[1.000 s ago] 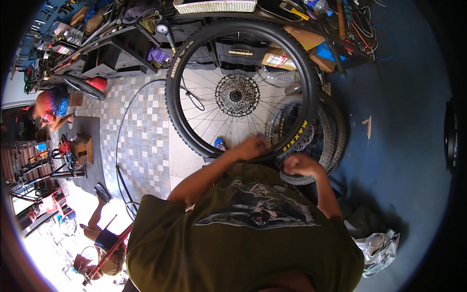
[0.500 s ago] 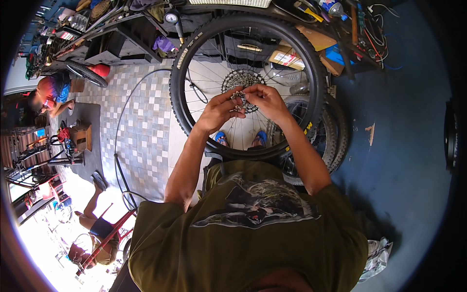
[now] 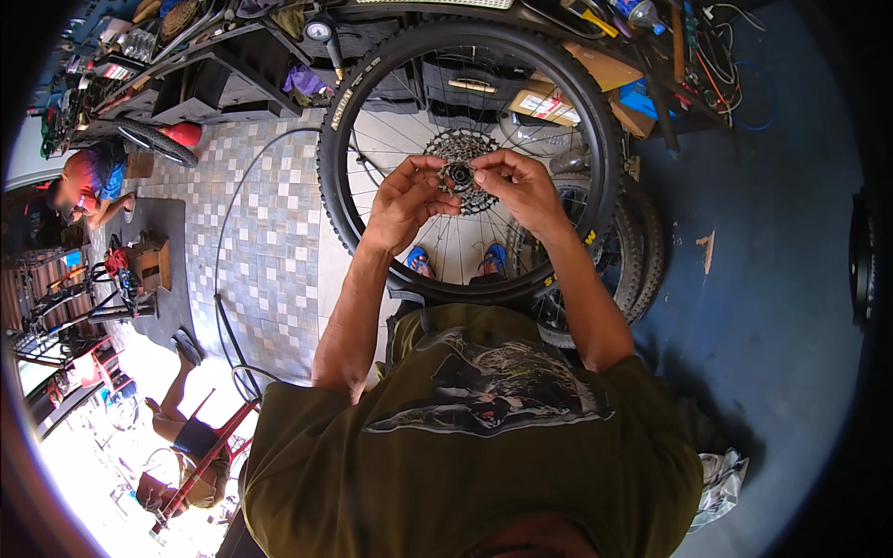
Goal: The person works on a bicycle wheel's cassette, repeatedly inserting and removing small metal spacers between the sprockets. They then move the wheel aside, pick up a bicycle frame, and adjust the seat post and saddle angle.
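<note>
A bicycle wheel with a knobby black tyre is in front of me, its hub side facing up at me. The silver cassette sits round its hub, in the middle of the spokes. Over the cassette's centre is a small toothed sprocket, with a dark round opening in its middle. My left hand pinches the sprocket's left edge, lower fingers curled beneath. From the other side, my right hand grips it between thumb and forefinger. Whether the sprocket touches the hub cannot be made out.
More bicycle wheels stand behind the wheel's right side. A cluttered workbench runs along the back, with a pressure gauge near the tyre. A black hose curves over the tiled floor. Two people are at the left.
The sprocket has turned flatter over the cassette's centre, so its round opening now shows. My hands have spread slightly to its two sides. The view has shifted a little.
</note>
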Motion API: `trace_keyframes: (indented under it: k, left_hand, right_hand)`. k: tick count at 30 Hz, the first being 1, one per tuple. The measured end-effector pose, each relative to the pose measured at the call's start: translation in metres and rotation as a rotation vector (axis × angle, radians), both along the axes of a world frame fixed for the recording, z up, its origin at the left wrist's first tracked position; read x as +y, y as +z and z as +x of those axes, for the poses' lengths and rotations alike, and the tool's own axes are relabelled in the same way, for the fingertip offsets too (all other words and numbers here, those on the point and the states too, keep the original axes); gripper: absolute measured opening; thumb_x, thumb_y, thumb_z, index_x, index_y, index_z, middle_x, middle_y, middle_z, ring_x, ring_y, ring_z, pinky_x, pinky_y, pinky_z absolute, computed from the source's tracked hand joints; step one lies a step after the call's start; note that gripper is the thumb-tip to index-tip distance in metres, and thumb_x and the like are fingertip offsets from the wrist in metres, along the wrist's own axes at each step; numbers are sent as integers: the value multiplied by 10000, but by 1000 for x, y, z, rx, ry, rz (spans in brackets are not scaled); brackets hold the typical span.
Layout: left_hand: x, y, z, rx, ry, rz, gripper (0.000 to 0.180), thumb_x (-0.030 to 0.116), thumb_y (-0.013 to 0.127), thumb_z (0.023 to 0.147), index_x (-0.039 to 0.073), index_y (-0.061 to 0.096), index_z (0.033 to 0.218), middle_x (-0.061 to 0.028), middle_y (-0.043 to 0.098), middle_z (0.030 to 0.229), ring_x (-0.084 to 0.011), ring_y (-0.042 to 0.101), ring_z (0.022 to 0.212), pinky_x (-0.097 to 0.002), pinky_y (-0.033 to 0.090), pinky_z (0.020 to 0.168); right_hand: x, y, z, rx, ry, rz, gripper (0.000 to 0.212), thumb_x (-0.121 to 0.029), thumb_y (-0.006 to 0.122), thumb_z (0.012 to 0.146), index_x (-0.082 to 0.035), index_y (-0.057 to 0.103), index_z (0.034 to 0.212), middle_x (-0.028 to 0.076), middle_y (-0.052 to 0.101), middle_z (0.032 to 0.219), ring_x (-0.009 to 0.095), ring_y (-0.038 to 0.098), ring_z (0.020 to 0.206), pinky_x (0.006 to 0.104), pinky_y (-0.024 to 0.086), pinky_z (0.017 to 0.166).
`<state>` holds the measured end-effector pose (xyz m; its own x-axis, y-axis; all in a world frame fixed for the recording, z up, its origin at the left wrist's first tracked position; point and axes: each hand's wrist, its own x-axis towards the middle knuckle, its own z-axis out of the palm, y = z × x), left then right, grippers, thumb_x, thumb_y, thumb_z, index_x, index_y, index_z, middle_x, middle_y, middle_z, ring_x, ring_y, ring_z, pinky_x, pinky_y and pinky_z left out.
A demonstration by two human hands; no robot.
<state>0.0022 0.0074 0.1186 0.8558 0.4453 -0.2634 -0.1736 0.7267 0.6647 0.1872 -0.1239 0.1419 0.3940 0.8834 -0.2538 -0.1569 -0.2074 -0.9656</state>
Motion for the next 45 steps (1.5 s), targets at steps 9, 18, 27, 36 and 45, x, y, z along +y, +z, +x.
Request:
trace_keyframes:
  k: [9, 18, 27, 36, 45]
  left_hand:
    - [2, -4, 4, 93, 17, 78, 295, 26, 555, 1030, -47, 515, 1313, -125, 664, 1088, -223, 736, 879, -354, 630, 784]
    - [2, -7, 8, 163, 59, 116, 252, 63, 591, 1024, -61, 573, 1243, -121, 693, 978, -193, 723, 808, -333, 619, 734]
    - [1, -12, 11, 207, 108, 110, 246, 129, 619, 1032, -55, 596, 1195, -121, 704, 945, -175, 709, 747, -302, 609, 671]
    - [-5, -28, 7, 411, -38, 571, 227, 73, 696, 961, -21, 675, 1166, -111, 732, 909, -120, 676, 747, -284, 568, 659]
    - [-25, -85, 6, 513, -98, 508, 236, 59, 687, 963, -10, 644, 1184, -58, 706, 903, -111, 653, 785, -276, 567, 656]
  right_hand:
    - [2, 0, 4, -34, 32, 0, 188, -87, 719, 936, 11, 704, 1096, 44, 717, 971, 101, 628, 895, 271, 512, 828]
    - [2, -6, 5, -38, 39, -27, 179, -76, 730, 934, -10, 677, 1092, 31, 702, 978, 100, 636, 920, 265, 488, 841]
    - [2, -10, 1, 89, 14, -14, 167, -51, 735, 924, -29, 640, 1060, 24, 673, 965, 102, 629, 904, 265, 505, 820]
    - [-2, -26, -8, -105, 128, -105, 223, -145, 774, 915, -32, 644, 1057, 24, 681, 955, 108, 618, 901, 275, 504, 802]
    - [-17, -96, -5, -355, 72, -241, 196, -191, 749, 933, -19, 697, 1012, 41, 710, 873, 128, 648, 797, 302, 527, 739]
